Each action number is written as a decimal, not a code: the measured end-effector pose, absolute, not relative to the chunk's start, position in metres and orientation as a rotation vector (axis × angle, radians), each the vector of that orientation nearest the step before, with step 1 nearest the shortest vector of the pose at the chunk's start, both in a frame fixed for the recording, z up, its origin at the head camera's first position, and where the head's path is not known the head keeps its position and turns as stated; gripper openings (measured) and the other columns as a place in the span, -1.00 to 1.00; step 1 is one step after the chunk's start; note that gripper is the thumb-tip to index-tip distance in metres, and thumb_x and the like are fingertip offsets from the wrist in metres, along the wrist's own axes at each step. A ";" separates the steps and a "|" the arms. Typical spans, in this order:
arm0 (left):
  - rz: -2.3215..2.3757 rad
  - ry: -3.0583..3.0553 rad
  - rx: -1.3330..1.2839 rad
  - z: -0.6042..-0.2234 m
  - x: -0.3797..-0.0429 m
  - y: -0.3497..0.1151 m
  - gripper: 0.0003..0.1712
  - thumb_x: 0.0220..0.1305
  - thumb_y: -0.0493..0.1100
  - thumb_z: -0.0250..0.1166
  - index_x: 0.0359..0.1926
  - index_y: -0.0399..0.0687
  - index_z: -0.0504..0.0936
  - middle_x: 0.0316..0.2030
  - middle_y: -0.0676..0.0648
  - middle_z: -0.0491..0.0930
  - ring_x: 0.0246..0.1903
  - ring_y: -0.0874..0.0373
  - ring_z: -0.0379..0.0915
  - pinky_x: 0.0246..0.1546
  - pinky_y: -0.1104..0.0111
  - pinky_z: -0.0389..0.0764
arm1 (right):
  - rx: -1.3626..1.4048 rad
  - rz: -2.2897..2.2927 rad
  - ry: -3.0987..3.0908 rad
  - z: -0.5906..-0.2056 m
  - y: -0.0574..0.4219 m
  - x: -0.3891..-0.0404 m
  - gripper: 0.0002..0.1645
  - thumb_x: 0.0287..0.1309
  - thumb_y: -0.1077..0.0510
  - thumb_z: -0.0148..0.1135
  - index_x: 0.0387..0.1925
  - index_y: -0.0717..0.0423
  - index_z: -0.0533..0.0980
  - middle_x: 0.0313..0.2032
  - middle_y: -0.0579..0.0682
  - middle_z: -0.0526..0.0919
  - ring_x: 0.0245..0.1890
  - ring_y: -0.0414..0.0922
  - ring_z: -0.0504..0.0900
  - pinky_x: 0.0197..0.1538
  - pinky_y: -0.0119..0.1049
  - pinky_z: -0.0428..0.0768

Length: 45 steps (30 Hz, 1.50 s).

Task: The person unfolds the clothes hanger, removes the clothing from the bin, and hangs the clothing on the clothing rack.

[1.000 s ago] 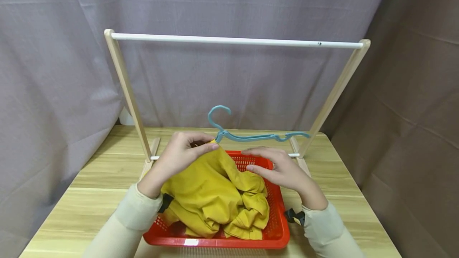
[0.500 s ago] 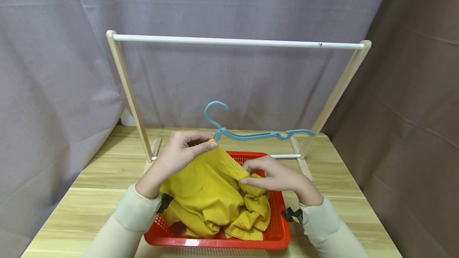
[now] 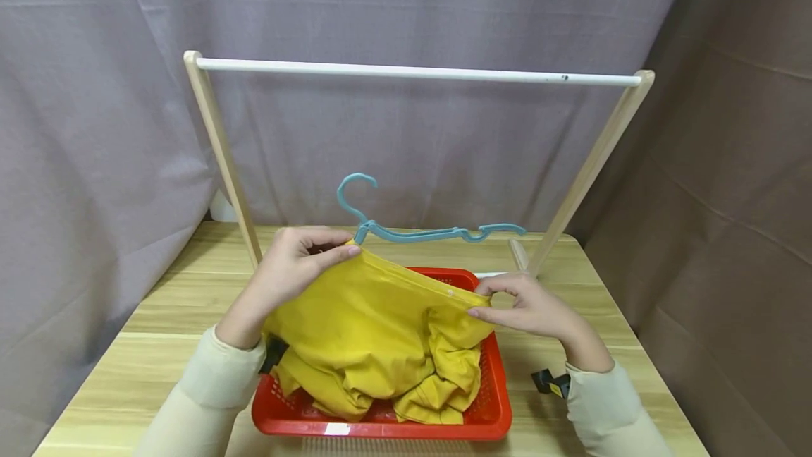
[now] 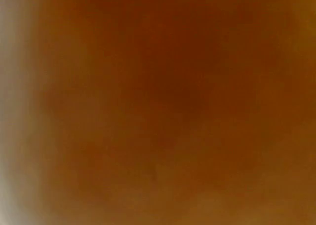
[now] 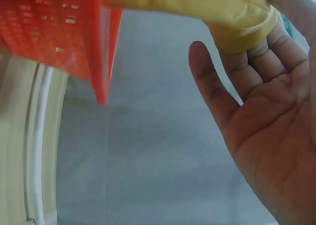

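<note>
A yellow garment [image 3: 380,323] lies bunched over the red basket, its upper edge pulled into a slanting line between the two hands. My left hand [image 3: 288,270] pinches that edge at the neck of a light blue hanger [image 3: 419,235]. The hanger's left arm is hidden behind hand and cloth; its right arm shows above the edge. At the other end of the edge, my right hand [image 3: 529,305] pinches the cloth between thumb and fingers. In the right wrist view, the fingers [image 5: 242,76] curl behind a fold of the cloth. Only a brown-orange blur fills the left wrist view.
The red plastic basket [image 3: 380,431] stands at the front of a wooden table [image 3: 609,400]. Behind it rises a rack with wooden legs [image 3: 590,175] and a white top rod [image 3: 406,72]. Grey curtains [image 3: 406,5] hang at the back.
My right hand has come down onto the garment's edge, gripped it and drawn it right, so the edge is stretched out. My left hand and the hanger have shifted left.
</note>
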<state>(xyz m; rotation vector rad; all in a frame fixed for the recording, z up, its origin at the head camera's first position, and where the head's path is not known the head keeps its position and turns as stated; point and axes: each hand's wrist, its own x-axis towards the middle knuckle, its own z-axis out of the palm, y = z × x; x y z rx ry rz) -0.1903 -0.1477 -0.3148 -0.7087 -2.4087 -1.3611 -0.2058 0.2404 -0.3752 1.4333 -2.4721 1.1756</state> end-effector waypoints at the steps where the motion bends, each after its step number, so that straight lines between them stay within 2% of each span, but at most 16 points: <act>1: -1.361 -2.411 -0.712 -0.315 -0.190 -0.148 -0.85 0.25 0.00 0.46 -0.19 0.15 0.83 -0.29 0.16 0.75 -0.43 0.24 0.55 -0.44 0.44 0.56 | 1.426 1.161 -2.446 -0.377 0.242 -0.207 -0.79 0.12 0.27 0.49 -0.32 -0.07 0.61 -0.37 -0.27 0.65 -0.35 -0.26 0.59 -0.20 -0.40 0.54; 6: -1.350 -2.418 -0.717 -0.314 -0.188 -0.151 -0.84 0.25 0.00 0.46 -0.17 0.17 0.83 -0.25 0.17 0.75 -0.39 0.25 0.58 -0.41 0.43 0.59 | 1.364 1.106 -2.293 -0.383 0.249 -0.214 -0.59 -0.09 0.42 0.55 -0.29 -0.08 0.61 -0.27 -0.16 0.69 -0.23 -0.18 0.65 -0.13 -0.46 0.58; 9: -1.350 -2.416 -0.717 -0.314 -0.187 -0.155 -0.84 0.26 0.01 0.45 -0.15 0.19 0.83 -0.21 0.19 0.75 -0.30 0.29 0.63 -0.33 0.41 0.64 | 1.288 1.140 -2.270 -0.374 0.249 -0.208 -0.58 -0.12 0.50 0.52 -0.30 -0.01 0.64 -0.17 -0.03 0.72 -0.14 -0.11 0.68 -0.12 -0.42 0.64; 12: -1.348 -2.401 -0.735 -0.315 -0.186 -0.158 -0.84 0.26 -0.03 0.45 -0.15 0.15 0.83 -0.18 0.16 0.75 -0.23 0.30 0.66 -0.25 0.40 0.66 | 1.184 1.190 -2.292 -0.361 0.250 -0.198 -0.63 -0.10 0.55 0.47 -0.29 0.11 0.66 -0.15 0.08 0.74 -0.19 -0.14 0.71 -0.21 -0.39 0.68; 14: -1.345 -2.392 -0.746 -0.315 -0.186 -0.159 -0.86 0.26 -0.05 0.45 -0.16 0.13 0.84 -0.18 0.15 0.75 -0.22 0.29 0.67 -0.25 0.41 0.66 | 1.107 1.252 -2.310 -0.354 0.250 -0.192 -0.66 -0.07 0.60 0.42 -0.28 0.21 0.66 -0.24 0.13 0.75 -0.32 -0.19 0.71 -0.32 -0.41 0.66; 17: -1.339 -2.386 -0.751 -0.315 -0.186 -0.160 -0.86 0.26 -0.08 0.45 -0.16 0.08 0.84 -0.19 0.11 0.76 -0.21 0.27 0.67 -0.24 0.43 0.66 | 1.029 1.328 -2.284 -0.358 0.254 -0.193 -0.68 -0.01 0.63 0.34 -0.28 0.25 0.66 -0.38 0.13 0.73 -0.51 -0.29 0.60 -0.51 -0.43 0.53; 20: -1.337 -2.382 -0.757 -0.315 -0.185 -0.160 -0.86 0.26 -0.09 0.45 -0.17 0.07 0.84 -0.19 0.09 0.76 -0.22 0.27 0.67 -0.26 0.43 0.66 | 0.938 1.410 -2.267 -0.362 0.256 -0.194 -0.72 0.07 0.62 0.28 -0.30 0.26 0.65 -0.46 0.13 0.70 -0.60 -0.32 0.46 -0.58 -0.38 0.42; 24: -1.321 -2.389 -0.769 -0.316 -0.184 -0.160 -0.88 0.27 -0.10 0.45 -0.19 0.07 0.84 -0.21 0.11 0.76 -0.28 0.27 0.64 -0.33 0.44 0.64 | 0.829 1.438 -2.241 -0.365 0.255 -0.195 -0.78 0.11 0.57 0.30 -0.32 0.26 0.67 -0.47 0.14 0.71 -0.59 -0.33 0.48 -0.56 -0.40 0.42; 28: -1.287 -2.405 -0.785 -0.316 -0.183 -0.162 -0.91 0.28 -0.12 0.44 -0.22 0.09 0.84 -0.23 0.14 0.75 -0.38 0.24 0.56 -0.42 0.44 0.57 | 0.798 1.390 -2.183 -0.364 0.254 -0.194 -0.78 0.04 0.59 0.34 -0.36 0.29 0.68 -0.49 0.14 0.72 -0.59 -0.34 0.53 -0.54 -0.48 0.46; 32: -1.288 -2.403 -0.822 -0.316 -0.182 -0.164 -0.90 0.27 -0.16 0.44 -0.20 0.06 0.84 -0.22 0.13 0.76 -0.35 0.24 0.59 -0.39 0.43 0.59 | 0.843 1.312 -2.121 -0.361 0.254 -0.194 -0.72 -0.07 0.66 0.34 -0.43 0.30 0.67 -0.56 0.12 0.69 -0.67 -0.26 0.48 -0.56 -0.52 0.43; 36: -1.276 -2.399 -0.844 -0.316 -0.181 -0.164 -0.90 0.27 -0.17 0.44 -0.20 0.07 0.84 -0.22 0.13 0.76 -0.31 0.24 0.61 -0.34 0.42 0.61 | 0.892 1.241 -2.074 -0.358 0.255 -0.195 -0.69 -0.15 0.69 0.35 -0.45 0.30 0.66 -0.58 0.11 0.67 -0.67 -0.28 0.45 -0.56 -0.52 0.41; 41: -1.254 -2.412 -0.853 -0.317 -0.182 -0.163 -0.92 0.26 -0.17 0.45 -0.23 0.08 0.84 -0.24 0.15 0.75 -0.35 0.24 0.59 -0.38 0.41 0.60 | 0.914 1.218 -2.053 -0.358 0.257 -0.193 -0.76 -0.09 0.62 0.39 -0.46 0.29 0.67 -0.50 0.12 0.71 -0.64 -0.35 0.49 -0.55 -0.53 0.44; 45: -1.258 -2.425 -0.856 -0.317 -0.182 -0.164 -0.92 0.26 -0.17 0.45 -0.23 0.06 0.84 -0.28 0.15 0.75 -0.41 0.22 0.55 -0.43 0.39 0.57 | 0.912 1.188 -2.050 -0.357 0.258 -0.193 -0.81 -0.06 0.57 0.42 -0.46 0.29 0.67 -0.50 0.11 0.71 -0.66 -0.32 0.47 -0.57 -0.53 0.42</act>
